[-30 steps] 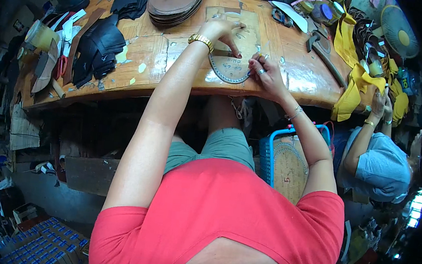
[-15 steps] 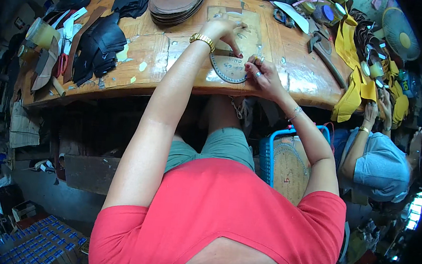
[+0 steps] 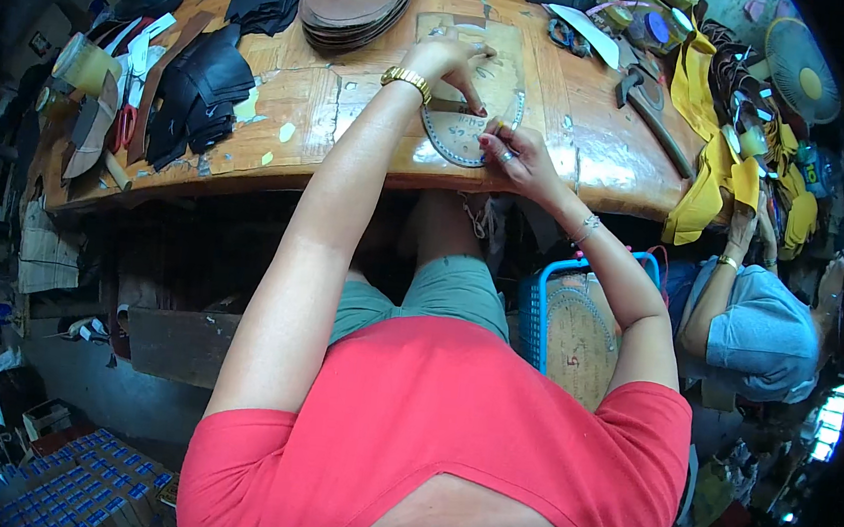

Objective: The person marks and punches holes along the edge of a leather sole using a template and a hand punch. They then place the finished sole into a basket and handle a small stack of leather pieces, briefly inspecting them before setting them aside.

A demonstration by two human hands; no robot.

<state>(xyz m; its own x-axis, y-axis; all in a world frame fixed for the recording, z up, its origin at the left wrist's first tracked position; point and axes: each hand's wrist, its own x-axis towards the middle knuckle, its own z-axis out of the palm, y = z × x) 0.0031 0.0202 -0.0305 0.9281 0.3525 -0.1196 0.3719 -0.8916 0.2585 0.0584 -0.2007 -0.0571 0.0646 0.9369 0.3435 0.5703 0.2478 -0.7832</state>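
Note:
On the wooden table in front of me lies a pale yellowish, see-through template [image 3: 459, 138] with a rounded near edge, a row of dots along that edge and handwriting on it. My left hand [image 3: 450, 63] rests on its far part, thumb and fingers spread, with nothing gripped. At the right side of the curve, my right hand [image 3: 523, 160] is closed in a pinch, its fingertips over the template. Whatever it pinches is too small and hidden to make out.
Black leather pieces [image 3: 201, 89] and a stack of brown leather pieces [image 3: 355, 2] lie left and behind. A hammer [image 3: 660, 129] is at the right, near yellow pieces [image 3: 699, 192]. A blue basket [image 3: 533, 323] stands below the table edge. Another person [image 3: 763, 328] works at the far right.
My right hand has shifted slightly left along the template's curved edge, uncovering the right end of the dotted row. My left hand stays in place.

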